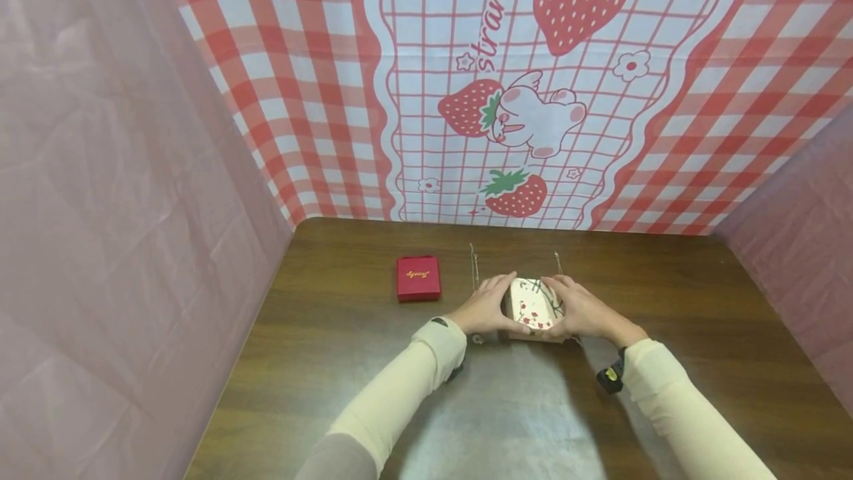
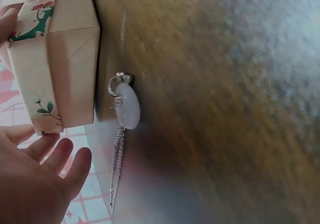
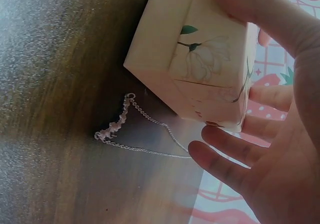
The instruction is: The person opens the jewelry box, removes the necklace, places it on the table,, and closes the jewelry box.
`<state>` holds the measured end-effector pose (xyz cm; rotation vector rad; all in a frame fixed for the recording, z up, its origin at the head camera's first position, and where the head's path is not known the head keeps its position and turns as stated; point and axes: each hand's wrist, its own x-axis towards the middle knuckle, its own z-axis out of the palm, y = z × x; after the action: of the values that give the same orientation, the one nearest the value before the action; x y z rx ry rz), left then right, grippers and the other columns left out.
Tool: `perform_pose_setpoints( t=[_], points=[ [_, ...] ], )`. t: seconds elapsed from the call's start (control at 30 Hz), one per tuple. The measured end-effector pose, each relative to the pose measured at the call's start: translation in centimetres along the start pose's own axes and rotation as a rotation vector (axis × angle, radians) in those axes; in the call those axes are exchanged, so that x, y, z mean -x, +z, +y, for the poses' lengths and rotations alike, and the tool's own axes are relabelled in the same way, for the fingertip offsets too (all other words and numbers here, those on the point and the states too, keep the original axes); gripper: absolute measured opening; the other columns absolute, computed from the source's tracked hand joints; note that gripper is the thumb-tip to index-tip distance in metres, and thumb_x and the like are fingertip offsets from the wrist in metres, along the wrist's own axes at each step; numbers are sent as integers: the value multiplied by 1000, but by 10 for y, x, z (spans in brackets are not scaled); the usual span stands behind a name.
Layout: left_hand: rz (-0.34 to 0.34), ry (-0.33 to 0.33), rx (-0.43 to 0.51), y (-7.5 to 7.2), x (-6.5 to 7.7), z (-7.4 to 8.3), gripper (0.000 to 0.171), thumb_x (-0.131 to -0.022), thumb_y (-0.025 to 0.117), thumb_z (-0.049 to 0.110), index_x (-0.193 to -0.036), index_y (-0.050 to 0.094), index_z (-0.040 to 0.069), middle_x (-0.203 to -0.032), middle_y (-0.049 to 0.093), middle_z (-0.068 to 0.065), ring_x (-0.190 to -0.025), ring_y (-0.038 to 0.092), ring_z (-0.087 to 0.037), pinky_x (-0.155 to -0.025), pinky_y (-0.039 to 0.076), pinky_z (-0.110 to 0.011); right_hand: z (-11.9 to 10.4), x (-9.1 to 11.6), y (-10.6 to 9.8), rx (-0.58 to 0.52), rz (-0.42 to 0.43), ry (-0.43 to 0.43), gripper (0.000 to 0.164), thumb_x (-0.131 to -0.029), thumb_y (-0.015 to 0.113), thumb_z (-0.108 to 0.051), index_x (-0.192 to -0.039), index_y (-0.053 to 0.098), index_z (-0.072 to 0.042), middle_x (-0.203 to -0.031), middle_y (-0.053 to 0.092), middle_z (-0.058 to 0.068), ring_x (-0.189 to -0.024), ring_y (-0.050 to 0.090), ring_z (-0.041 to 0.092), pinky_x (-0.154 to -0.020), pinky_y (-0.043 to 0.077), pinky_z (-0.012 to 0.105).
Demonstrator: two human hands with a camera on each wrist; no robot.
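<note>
A cream gift box (image 1: pixel 533 306) with red and green floral print sits between both hands on the wooden table. My left hand (image 1: pixel 489 308) holds its left side, thumb at the near edge and fingers at the far edge. On the opposite side my right hand (image 1: pixel 581 310) grips it in the same way. In the left wrist view, a silver-chain necklace with a pale oval pendant (image 2: pixel 128 106) lies beside the box. The right wrist view shows another chain necklace with a wavy, bar-like pendant (image 3: pixel 116 120) next to the box. The box's inside is hidden.
A small red box (image 1: pixel 418 278) with gold lettering lies left of the hands on the table (image 1: pixel 320 361). A strawberry-print checked cloth (image 1: pixel 433 154) hangs at the back. Pink cloth (image 1: pixel 133 243) hangs along the left side, with more on the right.
</note>
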<state>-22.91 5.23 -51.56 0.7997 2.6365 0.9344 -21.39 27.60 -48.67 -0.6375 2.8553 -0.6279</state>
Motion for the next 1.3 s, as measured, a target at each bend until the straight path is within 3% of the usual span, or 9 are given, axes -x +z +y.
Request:
perform_pose_setpoints(
  t=[0.4,0.83,1.3],
  points=[
    [-10,-11,-29,5,0,-3,111,-70,83,52,-154,24,11,-155,36,-9,-142,35,-25,-117,32,-40,2,4,1,-64,-28,16,112,-56,91,-35,-143,36,10,-142,38,34,-124,47,51,-100,42,63],
    [-48,-35,-85,10,-1,-3,110,-70,82,53,-154,25,11,-156,36,-10,-143,35,-24,-118,31,-38,8,5,10,-45,-37,40,113,-56,92,-37,-143,37,9,-143,39,32,-123,48,50,-99,43,62],
    [-43,-70,0,11,-2,-1,110,-68,86,44,-154,26,12,-154,38,-10,-139,41,-24,-115,36,-36,7,5,10,-44,-47,61,114,-57,91,-40,-145,36,7,-146,38,31,-124,47,52,-100,42,64]
  ],
)
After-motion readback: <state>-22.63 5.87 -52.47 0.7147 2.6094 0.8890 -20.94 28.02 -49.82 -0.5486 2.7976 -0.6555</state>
